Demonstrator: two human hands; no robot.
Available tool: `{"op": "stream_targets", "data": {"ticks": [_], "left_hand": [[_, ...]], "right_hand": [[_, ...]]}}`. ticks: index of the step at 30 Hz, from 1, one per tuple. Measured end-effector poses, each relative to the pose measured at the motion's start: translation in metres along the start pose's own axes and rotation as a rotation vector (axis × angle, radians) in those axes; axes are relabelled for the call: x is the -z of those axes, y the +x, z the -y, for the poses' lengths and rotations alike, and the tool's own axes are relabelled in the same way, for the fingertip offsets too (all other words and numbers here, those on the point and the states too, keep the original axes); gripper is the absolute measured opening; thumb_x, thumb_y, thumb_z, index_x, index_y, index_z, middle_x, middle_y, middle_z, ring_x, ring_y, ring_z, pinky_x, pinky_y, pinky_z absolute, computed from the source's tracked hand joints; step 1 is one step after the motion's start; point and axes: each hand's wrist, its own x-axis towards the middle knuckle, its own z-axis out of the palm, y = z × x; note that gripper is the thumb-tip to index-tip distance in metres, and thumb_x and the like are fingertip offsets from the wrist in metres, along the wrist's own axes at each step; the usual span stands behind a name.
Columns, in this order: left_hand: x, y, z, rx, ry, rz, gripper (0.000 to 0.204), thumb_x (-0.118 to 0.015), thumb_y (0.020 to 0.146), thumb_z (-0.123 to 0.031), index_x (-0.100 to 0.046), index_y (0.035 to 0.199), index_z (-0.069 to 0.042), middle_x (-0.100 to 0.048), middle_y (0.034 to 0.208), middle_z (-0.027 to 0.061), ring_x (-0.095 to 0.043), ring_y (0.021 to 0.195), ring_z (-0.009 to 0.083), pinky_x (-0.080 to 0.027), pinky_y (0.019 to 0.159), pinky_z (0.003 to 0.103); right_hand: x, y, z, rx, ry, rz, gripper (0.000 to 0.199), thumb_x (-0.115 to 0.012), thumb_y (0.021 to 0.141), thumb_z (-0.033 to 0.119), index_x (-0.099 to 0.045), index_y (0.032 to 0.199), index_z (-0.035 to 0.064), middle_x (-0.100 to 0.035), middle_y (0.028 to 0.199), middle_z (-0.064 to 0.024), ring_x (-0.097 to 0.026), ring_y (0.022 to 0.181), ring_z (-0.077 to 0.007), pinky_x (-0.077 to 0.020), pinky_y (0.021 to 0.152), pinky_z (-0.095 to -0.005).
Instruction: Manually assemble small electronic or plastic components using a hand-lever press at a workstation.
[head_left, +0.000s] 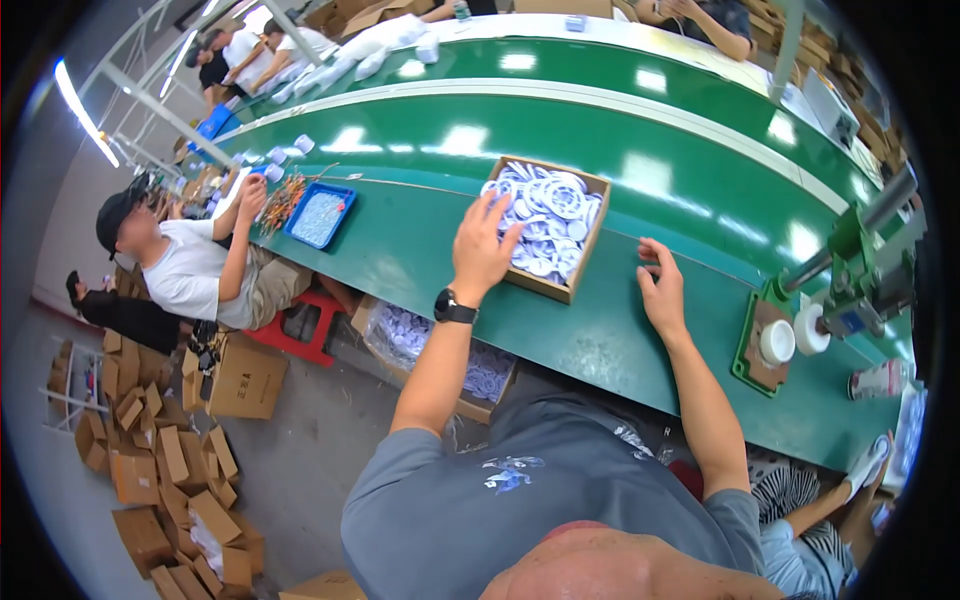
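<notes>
On the green workbench in front of me stands a shallow cardboard box [557, 291] filled with white round plastic parts [560, 205], several of them ring-shaped. My left hand [483, 243] lies over the box's left edge, fingers spread, fingertips at the parts; nothing held shows in it. A black watch is on that wrist. To the right of the box, my right hand [660, 287] hovers by the green surface with its fingers loosely bent and apart, holding nothing visible. Nearest on its right is a green press [765, 345] with a white round piece [777, 342] on its base.
A blue tray [320, 215] of small pale pieces lies left, near a seated co-worker [195, 260]. Below the bench edge sits an open carton [480, 375] of white parts. A can [878, 380] stands far right. A raised conveyor rail [560, 93] runs behind.
</notes>
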Motion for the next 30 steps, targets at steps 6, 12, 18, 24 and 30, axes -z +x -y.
{"op": "stream_targets", "data": {"ticks": [6,12,18,24,30], "left_hand": [[0.0,0.003,0.005,0.037,-0.155,-0.085,0.042,-0.06,0.091,-0.027,-0.059,0.124,-0.003,-0.055,0.131,0.0198,-0.053,0.12,0.0358,-0.041,0.102,0.038],[0.008,0.007,0.02,0.142,-0.385,-0.092,0.039,-0.056,0.094,-0.024,-0.059,0.123,0.001,-0.055,0.13,0.0205,-0.053,0.121,0.0342,-0.04,0.102,0.037],[0.031,0.018,0.021,0.095,-0.215,-0.155,0.042,-0.051,0.097,-0.026,-0.055,0.129,0.001,-0.056,0.13,0.0205,-0.053,0.121,0.0339,-0.039,0.103,0.038],[-0.011,0.017,0.033,0.021,0.065,-0.083,0.051,-0.046,0.099,-0.034,-0.045,0.138,-0.002,-0.056,0.129,0.0215,-0.052,0.121,0.0368,-0.039,0.103,0.041],[0.002,0.003,0.024,0.097,0.017,-0.04,0.055,-0.044,0.098,-0.042,-0.045,0.138,-0.004,-0.056,0.13,0.0202,-0.052,0.119,0.037,-0.042,0.099,0.042]], "right_hand": [[0.002,0.002,0.002,-0.055,0.024,0.017,0.041,-0.055,0.082,-0.007,-0.056,0.122,0.0037,-0.061,0.109,-0.0097,-0.059,0.1,-0.0177,-0.049,0.081,-0.0284],[0.0,-0.008,0.006,-0.044,0.028,0.043,0.04,-0.055,0.082,-0.007,-0.057,0.121,0.0041,-0.061,0.104,-0.0084,-0.059,0.096,-0.0166,-0.0492,0.077,-0.0272],[-0.001,-0.005,0.004,-0.029,0.002,0.068,0.035,-0.056,0.084,-0.006,-0.058,0.118,0.0035,-0.062,0.101,-0.0074,-0.059,0.09,-0.0155,-0.049,0.075,-0.0266],[-0.003,0.006,-0.015,-0.049,-0.013,0.081,0.032,-0.056,0.087,-0.004,-0.059,0.118,0.0037,-0.062,0.098,-0.0052,-0.058,0.085,-0.0121,-0.0487,0.075,-0.0255],[-0.003,-0.008,-0.004,-0.132,0.095,0.067,0.033,-0.055,0.086,-0.006,-0.059,0.118,0.0016,-0.061,0.096,-0.0051,-0.058,0.083,-0.012,-0.0489,0.076,-0.0252]]}}
